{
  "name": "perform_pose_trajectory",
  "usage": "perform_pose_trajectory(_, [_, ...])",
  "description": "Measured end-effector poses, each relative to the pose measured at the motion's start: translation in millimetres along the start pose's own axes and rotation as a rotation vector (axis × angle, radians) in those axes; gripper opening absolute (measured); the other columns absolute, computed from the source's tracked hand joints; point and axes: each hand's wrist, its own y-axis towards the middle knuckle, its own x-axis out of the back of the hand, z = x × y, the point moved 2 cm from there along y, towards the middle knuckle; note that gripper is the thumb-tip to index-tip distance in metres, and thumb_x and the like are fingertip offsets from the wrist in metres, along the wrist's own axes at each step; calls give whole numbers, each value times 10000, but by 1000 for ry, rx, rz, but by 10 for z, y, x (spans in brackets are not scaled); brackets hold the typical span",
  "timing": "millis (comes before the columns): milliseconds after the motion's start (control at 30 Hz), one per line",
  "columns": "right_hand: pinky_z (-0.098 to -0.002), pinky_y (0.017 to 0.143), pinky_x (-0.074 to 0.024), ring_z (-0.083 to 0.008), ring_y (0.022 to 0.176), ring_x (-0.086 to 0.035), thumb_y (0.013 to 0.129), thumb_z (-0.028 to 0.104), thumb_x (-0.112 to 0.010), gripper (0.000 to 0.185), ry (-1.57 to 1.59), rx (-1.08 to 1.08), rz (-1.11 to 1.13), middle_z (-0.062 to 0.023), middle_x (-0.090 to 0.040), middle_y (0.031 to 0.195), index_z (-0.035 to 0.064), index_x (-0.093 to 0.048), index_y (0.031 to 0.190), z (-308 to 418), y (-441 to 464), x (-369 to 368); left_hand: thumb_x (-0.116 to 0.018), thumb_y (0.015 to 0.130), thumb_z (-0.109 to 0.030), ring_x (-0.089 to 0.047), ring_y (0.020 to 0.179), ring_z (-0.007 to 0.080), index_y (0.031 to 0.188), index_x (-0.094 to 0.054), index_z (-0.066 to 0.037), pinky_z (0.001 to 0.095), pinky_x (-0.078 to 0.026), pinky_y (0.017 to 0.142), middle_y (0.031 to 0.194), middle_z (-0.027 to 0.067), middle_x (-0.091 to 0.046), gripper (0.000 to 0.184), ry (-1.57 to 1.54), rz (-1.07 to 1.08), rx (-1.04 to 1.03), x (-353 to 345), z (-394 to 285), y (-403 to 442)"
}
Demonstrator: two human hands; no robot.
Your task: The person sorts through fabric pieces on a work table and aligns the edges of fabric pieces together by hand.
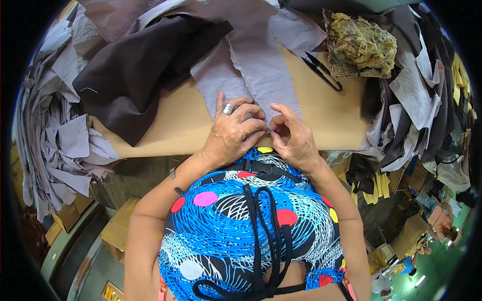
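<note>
Two strips of greyish-lilac fabric run down the middle of the work surface toward the person's body, with ragged edges where they meet. At their near end my left hand, wearing a wide silver ring, is closed with its fingertips pinching the cloth. Just to its right, my right hand has thumb and forefinger drawn together at the same edge; the fingertips partly hide the cloth there. Black thread snips lie on the surface beyond my right hand. A dark brown cloth piece lies to the left.
The tan work surface has its edge close to the body. Piles of grey fabric hang over its left side, and more fabric pieces heap at the right. A tangled clump of yellowish threads sits at the back right. Cardboard boxes stand below.
</note>
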Motion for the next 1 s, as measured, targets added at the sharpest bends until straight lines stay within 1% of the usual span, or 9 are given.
perform_pose_trajectory(133, [-349, 587, -498, -238, 630, -598, 649, -112, -610, 663, 40, -44, -9, -99, -580, 749, 39, -424, 1267, -28, -26, -19, -708, 705, -145, -486, 1125, 247, 806, -663, -145, 665, -160, 1016, 1040, -18, -578, 111, -2, -9, -3, 2, -9, 1])
perform_pose_trajectory(433, [-295, 592, -509, -177, 634, -608, 697, -97, -606, 593, 110, -193, -25, -87, -589, 754, 49, -445, 1249, 50, -35, 8, -699, 703, -133, -475, 1140, 258, 787, -655, -140, 679, -156, 1009, 1050, -27, -576, 95, 3, -1, -6, -1, -24, 12])
perform_pose_trajectory(533, [-289, 594, -508, -174, 619, -605, 700, -99, -600, 588, 131, -191, -39, -85, -593, 744, 51, -447, 1247, 46, -42, 6, -733, 671, -127, -487, 1139, 269, 804, -653, -156, 650, -168, 1012, 1051, -28, -591, 157, 11, 0, -1, 3, -37, 16])
perform_pose_trajectory(633, [-289, 601, -509, -177, 626, -615, 706, -98, -596, 578, 131, -183, -40, -87, -600, 747, 51, -452, 1246, 55, -39, 12, -734, 668, -124, -484, 1141, 268, 794, -652, -152, 649, -169, 1008, 1052, -27, -591, 153, 8, 3, -8, 5, -37, 19])
perform_pose_trajectory(733, [-294, 608, -512, -184, 648, -631, 713, -95, -594, 570, 107, -155, -43, -91, -610, 759, 51, -457, 1247, 41, -46, 12, -699, 704, -130, -471, 1148, 263, 786, -657, -134, 696, -140, 1008, 1043, -31, -575, 92, -11, 3, -10, 2, -35, 18])
perform_pose_trajectory(1000, [-306, 620, -516, -199, 673, -646, 723, -89, -594, 566, 102, -141, -27, -92, -620, 763, 51, -459, 1254, 43, -41, 24, -702, 698, -122, -476, 1144, 262, 783, -645, -132, 694, -152, 1005, 1038, -32, -577, 103, -8, -2, -22, 0, -34, 21])
